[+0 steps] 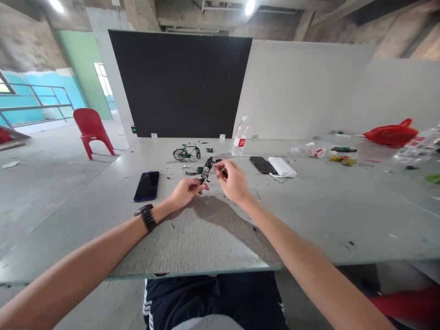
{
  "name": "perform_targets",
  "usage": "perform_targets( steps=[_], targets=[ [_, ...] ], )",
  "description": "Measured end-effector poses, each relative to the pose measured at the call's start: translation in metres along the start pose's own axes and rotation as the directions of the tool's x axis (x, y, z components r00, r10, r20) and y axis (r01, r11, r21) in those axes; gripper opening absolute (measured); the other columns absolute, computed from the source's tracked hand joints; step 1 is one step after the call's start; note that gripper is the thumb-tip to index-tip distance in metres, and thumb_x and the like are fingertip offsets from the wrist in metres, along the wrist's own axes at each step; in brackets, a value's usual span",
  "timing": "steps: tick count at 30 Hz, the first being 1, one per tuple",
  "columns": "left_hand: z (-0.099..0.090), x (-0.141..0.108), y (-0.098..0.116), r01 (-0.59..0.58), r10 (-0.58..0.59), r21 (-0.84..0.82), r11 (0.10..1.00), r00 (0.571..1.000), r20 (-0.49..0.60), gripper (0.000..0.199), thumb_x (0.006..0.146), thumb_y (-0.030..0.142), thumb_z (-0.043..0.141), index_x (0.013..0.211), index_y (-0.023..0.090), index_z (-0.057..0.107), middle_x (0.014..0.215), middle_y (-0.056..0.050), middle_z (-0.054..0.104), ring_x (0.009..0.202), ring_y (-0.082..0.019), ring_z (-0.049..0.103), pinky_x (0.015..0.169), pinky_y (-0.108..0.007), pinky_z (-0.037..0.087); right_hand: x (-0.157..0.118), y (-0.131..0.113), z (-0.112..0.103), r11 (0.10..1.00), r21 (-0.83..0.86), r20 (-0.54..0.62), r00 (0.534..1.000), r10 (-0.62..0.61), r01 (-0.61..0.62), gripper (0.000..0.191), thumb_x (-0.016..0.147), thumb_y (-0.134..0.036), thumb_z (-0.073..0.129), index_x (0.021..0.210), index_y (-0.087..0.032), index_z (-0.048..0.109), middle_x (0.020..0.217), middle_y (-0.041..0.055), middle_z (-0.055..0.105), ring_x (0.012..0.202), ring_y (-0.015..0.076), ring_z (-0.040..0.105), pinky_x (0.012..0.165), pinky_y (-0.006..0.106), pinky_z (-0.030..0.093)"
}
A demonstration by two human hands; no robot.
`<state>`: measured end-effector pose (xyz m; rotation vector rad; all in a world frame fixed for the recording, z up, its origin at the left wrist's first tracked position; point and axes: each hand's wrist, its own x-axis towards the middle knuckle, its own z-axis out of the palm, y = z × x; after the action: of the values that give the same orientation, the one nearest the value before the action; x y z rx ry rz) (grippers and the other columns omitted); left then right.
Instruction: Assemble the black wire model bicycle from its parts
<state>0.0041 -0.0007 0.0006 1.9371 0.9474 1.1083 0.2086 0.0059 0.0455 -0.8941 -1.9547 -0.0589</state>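
Note:
My left hand [188,191] is closed on the lower end of a small black model part [206,169], long and narrow with open slots, held tilted above the table. Just to the right, my right hand [231,179] pinches its fingertips together beside the part's upper half; whatever they hold is too small to make out. Behind both hands stands a green model bicycle [186,152] with black wheels. Small black and green pieces [195,172] lie on the table around the part, some half hidden by it.
A dark phone [146,186] lies left of my hands. To the right are another phone [261,165], a white pouch [282,167] and a clear bottle [239,136]. Farther right sits a red plastic bag [391,133]. A black panel [182,85] borders the table's back.

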Motion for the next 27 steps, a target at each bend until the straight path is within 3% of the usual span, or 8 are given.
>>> perform_targets(
  steps=[11,17,27],
  targets=[
    [0.000,-0.001,0.006,0.007,-0.006,0.083,0.997,1.000,-0.012,0.031,0.093,0.038,0.055,0.085,0.013,0.072,0.072,-0.004,0.067,0.067,-0.015,0.061,0.064,-0.025,0.044,0.002,0.003,-0.002,0.998,0.057,-0.018,0.999,0.036,-0.035,0.013,0.095,-0.022,0.055,0.098,-0.022,0.067,0.097,0.0076,0.065,0.083,0.0205,0.068,0.081,0.039,0.055],
    [-0.004,-0.005,0.017,-0.072,0.075,0.235,0.969,0.997,-0.007,0.025,0.094,0.027,0.053,0.087,0.015,0.074,0.079,-0.005,0.072,0.068,-0.014,0.062,0.065,-0.024,0.045,0.002,0.002,-0.005,0.996,0.073,-0.036,0.998,0.059,-0.056,0.011,0.095,-0.023,0.058,0.097,-0.022,0.069,0.093,0.0061,0.068,0.084,0.0206,0.069,0.082,0.039,0.054],
    [-0.006,-0.005,0.013,-0.184,0.185,0.283,0.941,0.983,0.024,0.021,0.096,0.021,0.053,0.090,0.016,0.072,0.090,-0.007,0.074,0.082,-0.017,0.066,0.076,-0.027,0.048,0.002,0.005,-0.003,0.995,0.071,-0.025,0.997,0.072,-0.070,0.013,0.093,-0.021,0.058,0.095,-0.021,0.071,0.093,0.0070,0.072,0.084,0.0221,0.069,0.078,0.039,0.054]
  ],
)
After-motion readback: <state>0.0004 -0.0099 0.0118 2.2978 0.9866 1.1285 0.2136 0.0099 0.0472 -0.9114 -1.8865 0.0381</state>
